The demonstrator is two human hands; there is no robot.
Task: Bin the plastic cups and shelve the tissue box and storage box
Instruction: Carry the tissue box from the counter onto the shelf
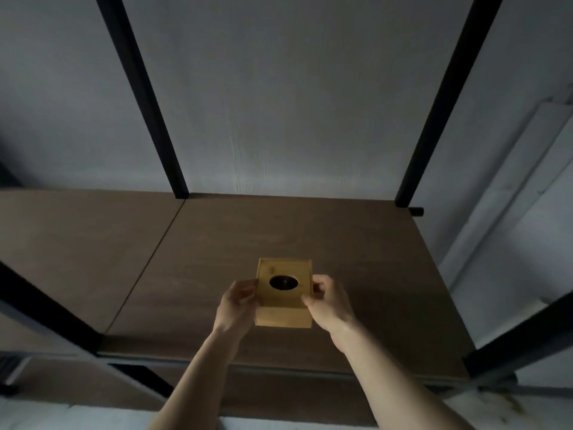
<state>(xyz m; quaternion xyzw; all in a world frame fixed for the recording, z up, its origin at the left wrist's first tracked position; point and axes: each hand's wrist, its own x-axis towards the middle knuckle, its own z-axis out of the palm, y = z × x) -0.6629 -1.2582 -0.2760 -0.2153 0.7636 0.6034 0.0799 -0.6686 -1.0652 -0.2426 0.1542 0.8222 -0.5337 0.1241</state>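
Observation:
A square wooden tissue box [283, 315] with a round dark hole in its top is over the brown shelf board [310, 231], near the board's front middle. My left hand [237, 301] grips its left side and my right hand [328, 301] grips its right side. I cannot tell whether the box rests on the board or hangs just above it. No plastic cups or storage box are in view.
Black metal uprights [145, 97] [446, 97] rise at the back of the shelf against a grey wall. More black frame bars cross at the lower left [49, 308] and lower right [521, 336]. A second shelf board [77, 243] adjoins on the left.

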